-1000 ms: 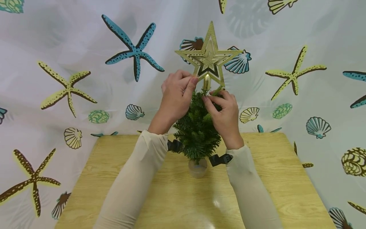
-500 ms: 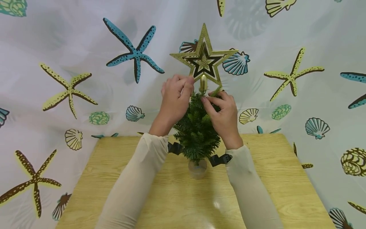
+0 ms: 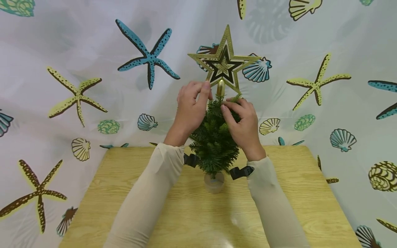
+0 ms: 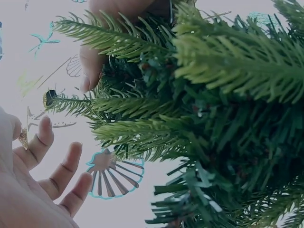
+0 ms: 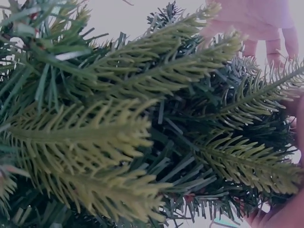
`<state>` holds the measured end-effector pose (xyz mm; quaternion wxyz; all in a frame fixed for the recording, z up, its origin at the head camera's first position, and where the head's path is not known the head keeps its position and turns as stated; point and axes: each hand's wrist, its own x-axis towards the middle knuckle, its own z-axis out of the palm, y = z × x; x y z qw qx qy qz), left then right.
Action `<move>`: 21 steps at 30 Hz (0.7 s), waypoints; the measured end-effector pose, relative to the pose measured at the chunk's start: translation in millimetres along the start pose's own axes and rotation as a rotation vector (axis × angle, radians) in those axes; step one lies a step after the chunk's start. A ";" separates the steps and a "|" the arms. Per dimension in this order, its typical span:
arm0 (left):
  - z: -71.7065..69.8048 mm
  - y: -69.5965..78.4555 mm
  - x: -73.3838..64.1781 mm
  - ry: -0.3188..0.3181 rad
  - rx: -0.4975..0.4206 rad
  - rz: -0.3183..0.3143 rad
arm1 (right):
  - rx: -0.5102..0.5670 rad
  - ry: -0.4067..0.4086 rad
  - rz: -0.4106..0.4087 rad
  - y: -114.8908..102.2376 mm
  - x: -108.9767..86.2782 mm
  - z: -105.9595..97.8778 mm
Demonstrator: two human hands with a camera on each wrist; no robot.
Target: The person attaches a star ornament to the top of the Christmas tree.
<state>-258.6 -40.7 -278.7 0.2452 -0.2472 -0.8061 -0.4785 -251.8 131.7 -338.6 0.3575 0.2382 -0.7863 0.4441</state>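
Observation:
A gold star tree topper [image 3: 224,65] stands in the head view with its socket at the tip of a small green Christmas tree [image 3: 214,141]. At the star's lower left point is my left hand [image 3: 190,106], thumb and index finger on that tip. In the left wrist view, a gold edge shows between the thumb and index finger of the left hand [image 4: 42,185], whose other fingers are loosely bent. With curled fingers, my right hand [image 3: 245,122] holds the tree's upper branches just below the socket. Branches hide much of the right hand's grip in the right wrist view.
The tree stands in a pale round pot [image 3: 214,183] on a light wooden table [image 3: 124,193]. Behind and beside the table hangs white cloth [image 3: 173,20] printed with starfish and shells. A black wrist camera [image 3: 242,173] sits at each sleeve.
The star first shifts left, then tilts slightly back right, its socket staying at the tree's tip. My left thumb has moved a little lower at the star's point. The right hand barely moves.

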 end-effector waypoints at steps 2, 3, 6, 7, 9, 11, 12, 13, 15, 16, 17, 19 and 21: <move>-0.1 -1.4 0.5 0.001 -0.007 -0.002 | 0.017 0.001 -0.004 1.9 0.9 -0.6; -0.4 -2.0 0.7 0.004 -0.008 -0.004 | 0.027 0.000 -0.007 2.9 1.5 -0.5; -2.0 -4.0 0.8 0.020 -0.014 -0.010 | 0.059 -0.006 -0.006 4.2 2.9 -0.3; -2.7 -4.7 0.3 0.026 -0.017 -0.010 | 0.069 -0.007 0.000 4.0 3.0 -0.2; -4.0 -6.9 -1.5 0.046 -0.016 -0.001 | 0.083 -0.007 0.007 3.6 2.8 -0.2; -5.3 -9.7 -5.0 0.071 -0.019 0.015 | 0.089 -0.007 0.023 2.7 2.0 -1.2; -5.9 -11.7 -7.0 0.088 -0.017 0.028 | 0.093 -0.006 0.030 2.7 1.6 -2.0; -6.6 -13.9 -9.5 0.107 -0.014 0.039 | 0.100 -0.006 0.034 2.4 1.2 -2.8; -8.3 -19.2 -15.0 0.142 -0.005 0.068 | 0.102 -0.001 0.037 2.7 0.5 -4.9; -9.1 -22.1 -18.0 0.154 0.004 0.082 | 0.102 0.005 0.036 3.3 0.0 -6.0; -9.6 -25.3 -21.2 0.163 0.021 0.094 | 0.101 0.011 0.032 4.0 -0.7 -7.3; -10.6 -30.4 -28.9 0.166 0.067 0.099 | 0.095 0.025 0.028 6.7 -2.6 -9.9; -11.3 -34.8 -37.4 0.156 0.131 0.094 | 0.085 0.037 0.030 9.7 -5.7 -12.7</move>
